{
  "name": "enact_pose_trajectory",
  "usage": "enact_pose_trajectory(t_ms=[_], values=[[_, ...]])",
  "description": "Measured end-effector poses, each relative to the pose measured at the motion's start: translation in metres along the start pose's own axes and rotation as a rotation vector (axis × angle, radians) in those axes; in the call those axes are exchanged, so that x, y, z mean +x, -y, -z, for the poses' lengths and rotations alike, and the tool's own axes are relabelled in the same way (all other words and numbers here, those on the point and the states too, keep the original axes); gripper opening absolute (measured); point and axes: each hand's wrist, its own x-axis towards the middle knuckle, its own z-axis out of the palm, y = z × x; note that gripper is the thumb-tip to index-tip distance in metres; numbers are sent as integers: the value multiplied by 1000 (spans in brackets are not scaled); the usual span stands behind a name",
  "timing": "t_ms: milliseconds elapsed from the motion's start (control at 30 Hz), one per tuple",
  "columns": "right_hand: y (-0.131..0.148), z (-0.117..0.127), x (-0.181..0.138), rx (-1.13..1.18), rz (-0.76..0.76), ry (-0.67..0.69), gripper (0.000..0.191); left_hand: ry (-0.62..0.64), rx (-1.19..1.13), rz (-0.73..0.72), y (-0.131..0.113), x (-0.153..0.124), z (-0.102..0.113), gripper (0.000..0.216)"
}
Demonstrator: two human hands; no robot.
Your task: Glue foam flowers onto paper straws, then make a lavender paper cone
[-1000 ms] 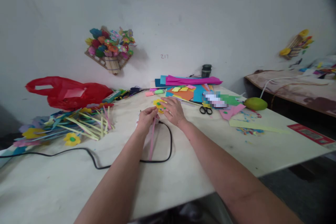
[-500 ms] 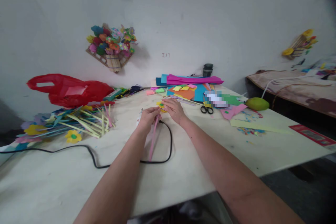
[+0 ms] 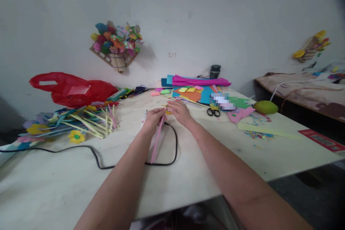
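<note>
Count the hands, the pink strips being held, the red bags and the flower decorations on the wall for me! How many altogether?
Hands: 2 (left hand, right hand)
Held pink strip: 1
Red bag: 1
Wall flower decorations: 2 (big one, smaller one)
Total: 6

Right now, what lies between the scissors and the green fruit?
In the head view, pink paper lies between the scissors and the green fruit, with green paper just behind it.
</note>
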Motion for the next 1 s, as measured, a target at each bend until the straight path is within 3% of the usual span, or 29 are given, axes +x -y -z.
enact_pose_trajectory(t_ms=[300,1000], values=[[5,0,-1,-21,-14,-69,24,5,-1,10,-2,-1,-1,31],[4,2,1,-49,0,26,20,-14,134,-35,-4,-2,-3,35]])
